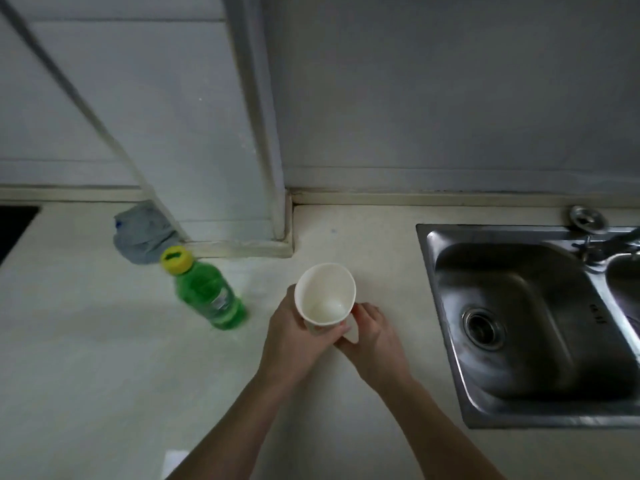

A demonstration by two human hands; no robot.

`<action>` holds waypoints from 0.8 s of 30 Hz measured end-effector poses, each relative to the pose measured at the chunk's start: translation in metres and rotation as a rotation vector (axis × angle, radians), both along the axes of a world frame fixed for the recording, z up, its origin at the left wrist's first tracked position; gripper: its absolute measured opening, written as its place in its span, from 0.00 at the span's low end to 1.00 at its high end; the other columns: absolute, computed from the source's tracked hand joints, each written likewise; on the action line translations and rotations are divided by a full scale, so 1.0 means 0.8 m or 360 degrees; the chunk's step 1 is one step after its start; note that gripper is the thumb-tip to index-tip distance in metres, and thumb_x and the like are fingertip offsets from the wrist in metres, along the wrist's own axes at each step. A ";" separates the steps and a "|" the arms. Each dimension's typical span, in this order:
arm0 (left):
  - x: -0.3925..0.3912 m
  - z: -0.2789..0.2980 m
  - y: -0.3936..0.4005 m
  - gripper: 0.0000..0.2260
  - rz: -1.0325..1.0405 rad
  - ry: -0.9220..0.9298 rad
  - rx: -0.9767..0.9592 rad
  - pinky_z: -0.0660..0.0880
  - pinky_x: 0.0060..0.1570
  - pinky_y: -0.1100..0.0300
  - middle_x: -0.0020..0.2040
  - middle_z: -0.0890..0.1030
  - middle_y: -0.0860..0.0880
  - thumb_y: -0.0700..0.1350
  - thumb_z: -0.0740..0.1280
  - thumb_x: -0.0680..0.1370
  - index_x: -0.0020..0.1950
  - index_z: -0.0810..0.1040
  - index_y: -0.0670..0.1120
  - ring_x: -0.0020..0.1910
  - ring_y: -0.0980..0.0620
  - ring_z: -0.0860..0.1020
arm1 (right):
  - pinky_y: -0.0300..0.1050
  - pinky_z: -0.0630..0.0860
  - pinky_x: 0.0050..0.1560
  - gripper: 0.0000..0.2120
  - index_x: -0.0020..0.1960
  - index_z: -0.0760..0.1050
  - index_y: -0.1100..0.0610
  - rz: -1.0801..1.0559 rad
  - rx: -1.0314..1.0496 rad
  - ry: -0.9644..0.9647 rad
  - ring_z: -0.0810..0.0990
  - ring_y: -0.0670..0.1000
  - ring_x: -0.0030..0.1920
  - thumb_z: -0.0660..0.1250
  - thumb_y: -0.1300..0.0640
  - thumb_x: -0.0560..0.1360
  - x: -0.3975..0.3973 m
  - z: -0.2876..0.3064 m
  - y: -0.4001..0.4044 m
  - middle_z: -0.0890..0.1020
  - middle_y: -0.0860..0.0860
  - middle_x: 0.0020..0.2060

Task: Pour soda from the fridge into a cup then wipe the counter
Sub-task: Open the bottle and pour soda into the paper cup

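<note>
Left hand (294,336) is gripping white cup (325,296); right hand (372,336) is pinching a second cup (350,329) below it. Green bottle (207,292) is standing left of both, capped.

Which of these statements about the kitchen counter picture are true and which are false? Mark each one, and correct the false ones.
1. The green bottle has its yellow cap on. True.
2. The white cup is full of soda. False: its inside looks empty.
3. Both the left hand and the right hand are on the cup. True.
4. The grey cloth lies in the sink. False: it lies on the counter by the wall, behind the bottle.
5. The bottle stands to the right of the cup. False: it stands to the left of it.
</note>
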State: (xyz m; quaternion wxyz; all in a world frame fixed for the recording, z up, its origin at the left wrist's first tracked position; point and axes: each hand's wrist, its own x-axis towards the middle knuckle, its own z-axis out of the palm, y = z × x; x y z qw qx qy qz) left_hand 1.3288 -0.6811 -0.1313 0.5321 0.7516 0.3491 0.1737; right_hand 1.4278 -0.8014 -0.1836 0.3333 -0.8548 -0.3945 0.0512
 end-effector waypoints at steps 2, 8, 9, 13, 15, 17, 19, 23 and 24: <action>-0.047 -0.003 0.001 0.28 0.0005 -0.0001 -0.0002 0.72 0.43 0.75 0.50 0.80 0.63 0.49 0.84 0.60 0.52 0.73 0.63 0.50 0.72 0.76 | 0.39 0.72 0.42 0.24 0.55 0.77 0.56 0.0045 -0.0005 0.0004 0.78 0.52 0.46 0.79 0.52 0.63 -0.046 -0.008 0.002 0.82 0.51 0.46; -0.172 -0.022 0.021 0.32 0.0079 0.0091 0.0023 0.73 0.47 0.71 0.53 0.80 0.61 0.56 0.82 0.58 0.57 0.72 0.63 0.53 0.66 0.78 | 0.39 0.67 0.38 0.19 0.48 0.76 0.56 0.0112 -0.0052 0.0030 0.78 0.54 0.41 0.80 0.55 0.61 -0.163 -0.032 0.031 0.81 0.51 0.42; -0.188 -0.025 0.025 0.32 0.0098 0.0107 0.0035 0.74 0.47 0.69 0.54 0.80 0.60 0.56 0.82 0.58 0.58 0.72 0.63 0.53 0.64 0.78 | 0.39 0.68 0.38 0.20 0.48 0.77 0.56 0.0124 -0.0060 0.0024 0.79 0.54 0.42 0.80 0.55 0.61 -0.178 -0.036 0.036 0.81 0.52 0.43; -0.237 -0.032 0.039 0.31 0.0132 0.0128 0.0094 0.72 0.47 0.74 0.53 0.78 0.65 0.55 0.83 0.60 0.55 0.70 0.67 0.54 0.71 0.75 | 0.45 0.76 0.50 0.23 0.57 0.78 0.57 0.0178 -0.0029 0.0033 0.77 0.55 0.55 0.74 0.49 0.65 -0.225 -0.044 0.055 0.80 0.53 0.54; -0.253 -0.036 0.043 0.32 0.0143 0.0134 0.0111 0.72 0.48 0.74 0.54 0.78 0.65 0.55 0.83 0.61 0.56 0.69 0.68 0.55 0.71 0.74 | 0.47 0.77 0.50 0.25 0.59 0.77 0.56 0.0160 -0.0003 0.0041 0.76 0.55 0.57 0.76 0.51 0.64 -0.240 -0.046 0.059 0.79 0.53 0.56; -0.264 -0.039 0.046 0.32 0.0140 0.0132 0.0105 0.73 0.49 0.73 0.55 0.77 0.64 0.55 0.83 0.61 0.56 0.68 0.68 0.55 0.70 0.75 | 0.48 0.78 0.47 0.26 0.59 0.75 0.54 0.0143 -0.0013 0.0062 0.76 0.55 0.57 0.78 0.53 0.63 -0.252 -0.046 0.063 0.78 0.52 0.57; -0.269 -0.042 0.048 0.32 0.0134 0.0124 0.0095 0.73 0.49 0.72 0.55 0.77 0.64 0.55 0.83 0.61 0.56 0.68 0.67 0.56 0.69 0.75 | 0.47 0.77 0.46 0.27 0.59 0.75 0.53 0.0132 0.0001 0.0066 0.75 0.55 0.55 0.79 0.56 0.62 -0.259 -0.047 0.064 0.78 0.52 0.56; -0.272 -0.050 0.051 0.32 0.0117 0.0107 0.0080 0.71 0.48 0.75 0.55 0.77 0.65 0.54 0.83 0.61 0.56 0.68 0.67 0.56 0.70 0.74 | 0.47 0.76 0.48 0.26 0.59 0.75 0.55 0.0123 0.0020 0.0063 0.74 0.54 0.54 0.79 0.57 0.63 -0.264 -0.046 0.065 0.77 0.53 0.56; -0.272 -0.052 0.052 0.32 0.0107 0.0106 0.0071 0.71 0.49 0.76 0.55 0.76 0.65 0.54 0.83 0.61 0.57 0.67 0.67 0.56 0.70 0.74 | 0.48 0.76 0.49 0.26 0.59 0.75 0.55 0.0129 0.0004 0.0064 0.74 0.55 0.55 0.79 0.56 0.64 -0.264 -0.047 0.064 0.77 0.53 0.57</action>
